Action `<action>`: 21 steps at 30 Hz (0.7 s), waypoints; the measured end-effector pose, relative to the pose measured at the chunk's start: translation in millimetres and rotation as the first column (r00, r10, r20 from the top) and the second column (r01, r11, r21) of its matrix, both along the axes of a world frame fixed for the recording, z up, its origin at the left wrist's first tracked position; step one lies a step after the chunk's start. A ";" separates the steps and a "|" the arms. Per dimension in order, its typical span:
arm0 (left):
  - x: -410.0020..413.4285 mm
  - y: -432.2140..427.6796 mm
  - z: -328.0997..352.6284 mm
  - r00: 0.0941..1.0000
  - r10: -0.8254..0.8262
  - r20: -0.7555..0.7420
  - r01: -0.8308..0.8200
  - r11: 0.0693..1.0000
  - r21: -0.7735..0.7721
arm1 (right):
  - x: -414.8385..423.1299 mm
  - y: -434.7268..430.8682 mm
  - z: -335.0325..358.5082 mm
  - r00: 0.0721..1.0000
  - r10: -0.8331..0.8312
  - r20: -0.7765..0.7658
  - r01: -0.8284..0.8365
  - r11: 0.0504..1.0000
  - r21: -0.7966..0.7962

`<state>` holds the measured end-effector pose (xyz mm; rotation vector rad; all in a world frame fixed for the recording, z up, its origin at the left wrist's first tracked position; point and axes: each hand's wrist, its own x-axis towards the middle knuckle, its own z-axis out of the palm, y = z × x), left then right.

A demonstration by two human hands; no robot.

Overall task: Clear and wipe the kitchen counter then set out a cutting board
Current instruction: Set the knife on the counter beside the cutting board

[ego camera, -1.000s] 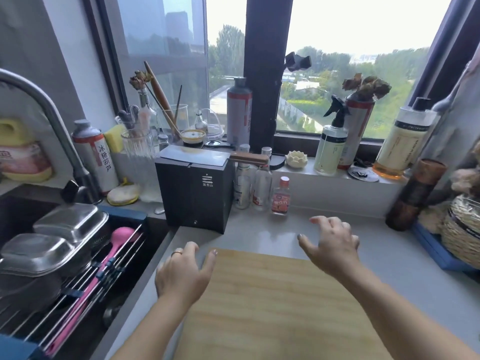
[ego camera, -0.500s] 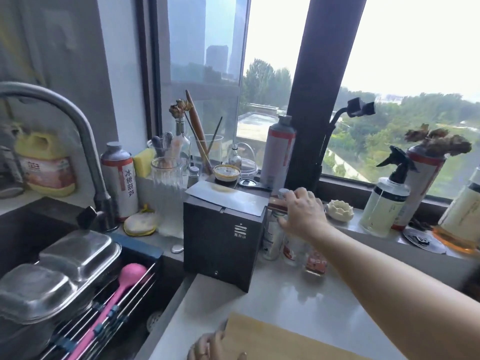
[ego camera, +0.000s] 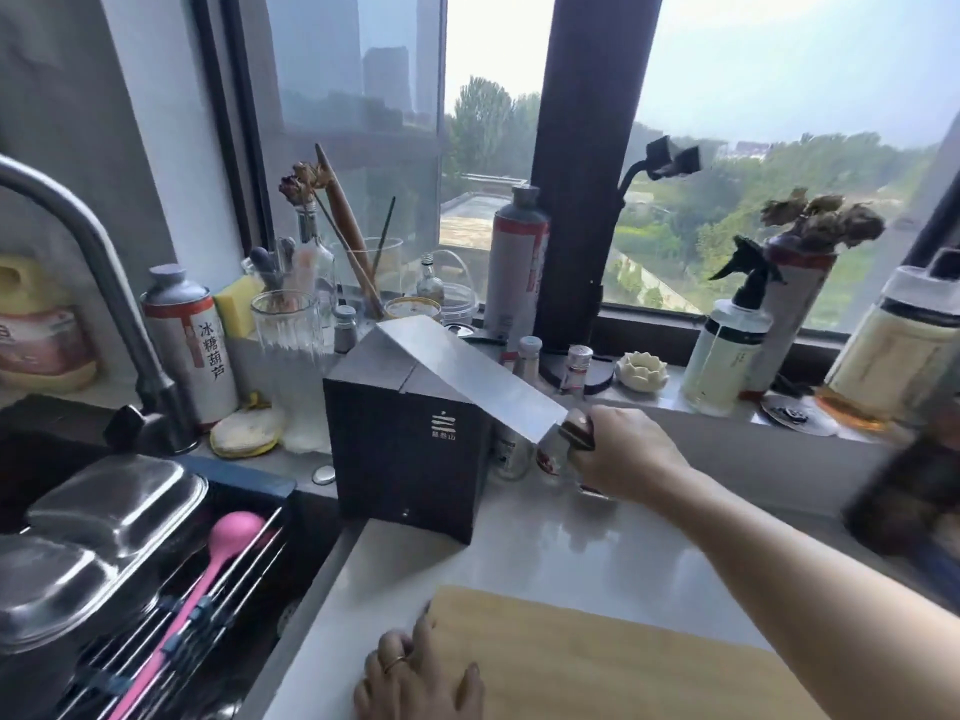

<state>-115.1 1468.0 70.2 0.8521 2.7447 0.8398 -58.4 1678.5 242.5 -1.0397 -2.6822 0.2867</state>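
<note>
A light wooden cutting board (ego camera: pixel 597 662) lies flat on the pale counter (ego camera: pixel 561 543) at the bottom of the view. My left hand (ego camera: pixel 415 678) rests with spread fingers on the board's left edge. My right hand (ego camera: pixel 628 454) is closed around the dark wooden handle of a wide steel cleaver (ego camera: pixel 467 371). The blade is tilted, its far end over the top of a black knife box (ego camera: pixel 410 449) that stands on the counter by the sink.
Small bottles (ego camera: pixel 524 366) stand just behind the box. The sill holds a spray bottle (ego camera: pixel 727 345), tall cans and a large oil bottle (ego camera: pixel 893 345). At left, the sink's rack carries steel trays (ego camera: pixel 104 517) and a pink spoon (ego camera: pixel 208 579). A blurred dark grinder (ego camera: pixel 914 491) stands at right.
My right hand went from above the board to the cleaver's handle on the box, gripped it and lifted it, tilting the blade. My left hand stayed on the board's left edge.
</note>
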 end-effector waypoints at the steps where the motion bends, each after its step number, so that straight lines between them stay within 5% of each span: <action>1: 8.2 3.1 2.4 0.991 0.104 -0.080 -0.100 0.994 0.054 | 27.3 -6.1 -5.0 0.999 -0.034 -0.036 0.033 0.999 -0.028; 4: 25.8 -5.9 15.1 1.000 0.007 -0.030 -0.008 0.999 -0.042 | 124.4 -27.3 -28.3 0.968 -0.223 -0.116 0.213 0.973 -0.091; 6: 44.6 -5.1 11.6 0.994 -0.015 -0.105 0.019 0.999 0.033 | 192.8 -43.9 -47.6 0.919 -0.381 -0.102 0.366 0.920 -0.141; 11: 104.5 -4.4 1.1 0.987 -0.017 -0.162 0.039 0.990 0.134 | 327.6 -88.9 -95.0 0.708 -0.702 -0.079 0.643 0.687 -0.339; 17: 148.7 -4.9 7.0 0.980 -0.128 -0.150 0.142 0.986 0.082 | 405.0 -119.5 -129.2 0.506 -0.862 -0.021 0.760 0.457 -0.462; 21: 156.6 -1.2 7.7 0.981 -0.175 -0.087 0.177 0.984 0.014 | 417.5 -129.0 -144.4 0.440 -0.898 0.007 0.809 0.392 -0.439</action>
